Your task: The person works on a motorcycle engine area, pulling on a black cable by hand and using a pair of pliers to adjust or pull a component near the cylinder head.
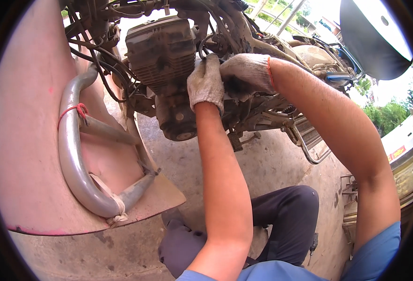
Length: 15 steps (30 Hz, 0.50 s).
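Observation:
Both hands wear off-white knit work gloves and reach into a motorcycle engine (162, 51), dusty and dark with cooling fins. My left hand (206, 82) is at the right side of the finned cylinder, its fingers closed together and pointing up beside a black hose (204, 43). Close by on the right, my right hand (246, 76) comes in from the side, its glove stained black and edged in orange at the cuff. Its fingers curl toward the same spot. Whatever either hand grips is hidden by the gloves.
A pinkish panel (33, 140) stands at the left, with a bent metal crash bar (70, 154) tied by red string and pale cloth. Loose black cables (105, 77) hang beside the engine. A foot pedal (237, 140) juts out below. Concrete floor (281, 173) lies underneath.

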Motion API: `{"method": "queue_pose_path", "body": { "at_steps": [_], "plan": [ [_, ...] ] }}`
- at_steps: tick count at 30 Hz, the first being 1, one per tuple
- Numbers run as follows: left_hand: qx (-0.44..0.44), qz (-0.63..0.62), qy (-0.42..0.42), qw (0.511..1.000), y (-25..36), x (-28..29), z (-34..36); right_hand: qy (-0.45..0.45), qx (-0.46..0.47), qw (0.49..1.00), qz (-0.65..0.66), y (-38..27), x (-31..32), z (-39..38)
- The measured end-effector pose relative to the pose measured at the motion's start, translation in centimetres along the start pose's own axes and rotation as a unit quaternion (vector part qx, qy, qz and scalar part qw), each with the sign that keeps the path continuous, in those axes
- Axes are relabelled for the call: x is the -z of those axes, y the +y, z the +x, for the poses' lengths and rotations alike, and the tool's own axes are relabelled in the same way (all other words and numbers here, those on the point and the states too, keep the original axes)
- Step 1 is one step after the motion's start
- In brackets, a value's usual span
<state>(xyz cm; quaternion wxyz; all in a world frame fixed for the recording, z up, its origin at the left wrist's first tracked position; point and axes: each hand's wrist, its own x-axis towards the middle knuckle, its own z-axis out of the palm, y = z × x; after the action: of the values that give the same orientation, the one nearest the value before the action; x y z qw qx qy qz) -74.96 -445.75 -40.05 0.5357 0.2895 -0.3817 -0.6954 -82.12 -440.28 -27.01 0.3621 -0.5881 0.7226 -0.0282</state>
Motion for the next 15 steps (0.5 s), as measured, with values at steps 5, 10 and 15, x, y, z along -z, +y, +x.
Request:
{"method": "queue_pose_path", "body": {
  "at_steps": [5,10,15],
  "plan": [
    [0.044,-0.029,-0.009,0.999,1.6,-0.5,-1.1,-0.021,-0.090,0.995,-0.036,-1.5,1.2,0.0],
    [0.011,0.083,-0.015,0.996,-0.5,-0.9,-0.5,0.264,-0.093,0.960,0.011,7.2,-4.2,4.3],
    [0.034,-0.003,-0.002,0.999,0.4,-0.1,-0.3,-0.004,0.142,0.969,-0.201,1.3,0.0,0.0]
  ]
}}
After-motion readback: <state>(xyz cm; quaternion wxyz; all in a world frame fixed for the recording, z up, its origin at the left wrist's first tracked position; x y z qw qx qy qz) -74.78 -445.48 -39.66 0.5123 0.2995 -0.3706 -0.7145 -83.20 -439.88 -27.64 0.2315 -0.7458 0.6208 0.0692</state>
